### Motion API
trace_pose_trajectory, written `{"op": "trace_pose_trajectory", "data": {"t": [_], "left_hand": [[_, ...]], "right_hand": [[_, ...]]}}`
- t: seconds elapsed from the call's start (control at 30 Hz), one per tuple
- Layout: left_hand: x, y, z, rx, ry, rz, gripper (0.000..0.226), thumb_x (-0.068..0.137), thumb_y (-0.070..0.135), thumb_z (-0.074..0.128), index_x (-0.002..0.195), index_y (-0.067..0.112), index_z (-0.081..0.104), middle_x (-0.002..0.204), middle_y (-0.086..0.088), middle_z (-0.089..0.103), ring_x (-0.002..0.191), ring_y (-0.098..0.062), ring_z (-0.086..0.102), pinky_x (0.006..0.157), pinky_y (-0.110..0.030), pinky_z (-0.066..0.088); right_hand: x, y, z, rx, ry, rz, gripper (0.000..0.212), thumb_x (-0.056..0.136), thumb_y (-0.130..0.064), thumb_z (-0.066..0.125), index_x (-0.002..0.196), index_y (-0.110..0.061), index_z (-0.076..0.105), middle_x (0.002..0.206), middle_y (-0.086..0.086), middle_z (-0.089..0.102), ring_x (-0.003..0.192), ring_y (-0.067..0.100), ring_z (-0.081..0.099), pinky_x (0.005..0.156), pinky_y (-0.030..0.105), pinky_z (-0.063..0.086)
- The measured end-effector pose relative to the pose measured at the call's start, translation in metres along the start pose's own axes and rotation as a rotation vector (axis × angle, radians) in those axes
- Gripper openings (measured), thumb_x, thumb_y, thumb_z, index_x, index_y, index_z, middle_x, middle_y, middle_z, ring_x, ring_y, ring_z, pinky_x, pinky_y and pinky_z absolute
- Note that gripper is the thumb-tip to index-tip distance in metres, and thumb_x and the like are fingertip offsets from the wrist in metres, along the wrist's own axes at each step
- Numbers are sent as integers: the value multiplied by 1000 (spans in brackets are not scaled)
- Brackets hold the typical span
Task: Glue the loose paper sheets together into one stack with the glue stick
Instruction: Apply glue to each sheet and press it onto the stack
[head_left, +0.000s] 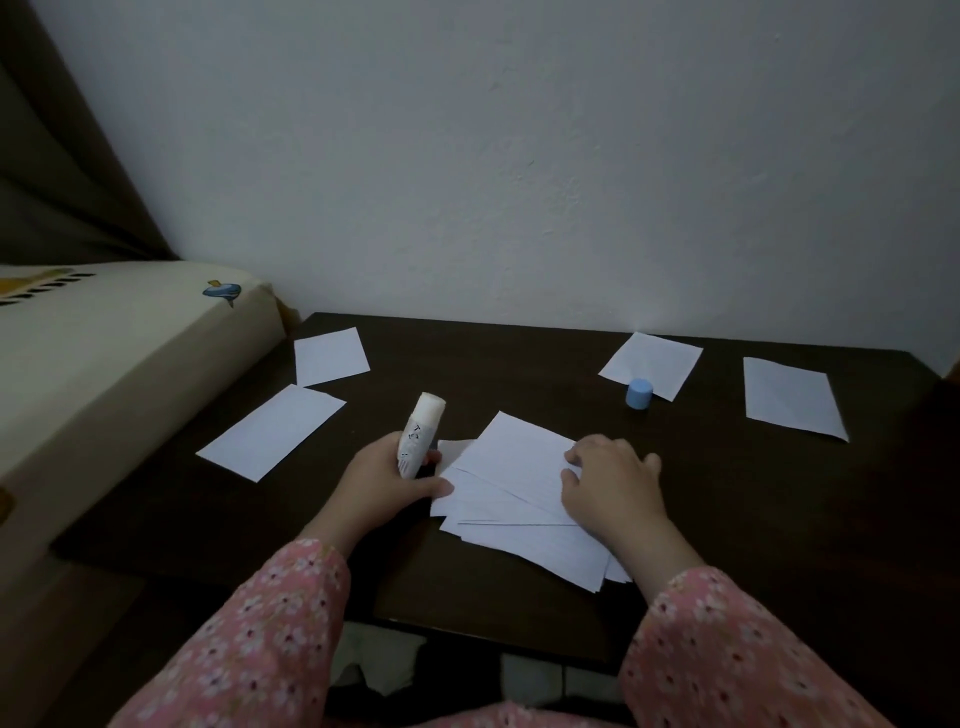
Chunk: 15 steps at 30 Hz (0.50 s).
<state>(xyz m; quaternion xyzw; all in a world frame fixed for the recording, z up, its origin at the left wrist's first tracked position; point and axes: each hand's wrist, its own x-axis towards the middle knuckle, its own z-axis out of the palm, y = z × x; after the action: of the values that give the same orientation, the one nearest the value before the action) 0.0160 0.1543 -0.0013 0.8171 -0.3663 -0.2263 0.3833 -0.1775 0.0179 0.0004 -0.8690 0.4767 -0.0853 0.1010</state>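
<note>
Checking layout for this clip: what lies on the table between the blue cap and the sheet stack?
Nothing: in the head view, only bare dark table separates the blue cap from the sheet stack.

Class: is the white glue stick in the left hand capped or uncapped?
Uncapped. The white glue stick shows a bare tip, and its small blue cap stands apart on the dark table.

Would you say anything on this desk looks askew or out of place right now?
Yes: the stack under the right hand is fanned, its sheets skewed at different angles. The blue cap stands far from the uncapped glue stick that the left hand holds.
</note>
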Motion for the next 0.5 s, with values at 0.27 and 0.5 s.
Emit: {"op": "trace_pose_trajectory", "data": {"t": [0.27, 0.5], "left_hand": [[26, -29, -46, 221, 503, -269, 49, 84, 40, 67, 123, 14, 54, 111, -8, 60, 108, -27, 55, 88, -44, 49], [47, -56, -77, 461, 554, -485, 30, 88, 38, 56, 106, 14, 56, 102, -9, 59, 110, -30, 50, 98, -47, 30]], "right_hand": [[12, -59, 2, 214, 84, -224, 32, 93, -36, 54, 125, -34, 55, 136, -11, 45, 125, 10, 40, 102, 30, 35], [25, -83, 30, 85, -94, -272, 49, 91, -50, 52, 137, -31, 48, 143, -8, 41, 131, 15, 36, 105, 36, 32]]}}
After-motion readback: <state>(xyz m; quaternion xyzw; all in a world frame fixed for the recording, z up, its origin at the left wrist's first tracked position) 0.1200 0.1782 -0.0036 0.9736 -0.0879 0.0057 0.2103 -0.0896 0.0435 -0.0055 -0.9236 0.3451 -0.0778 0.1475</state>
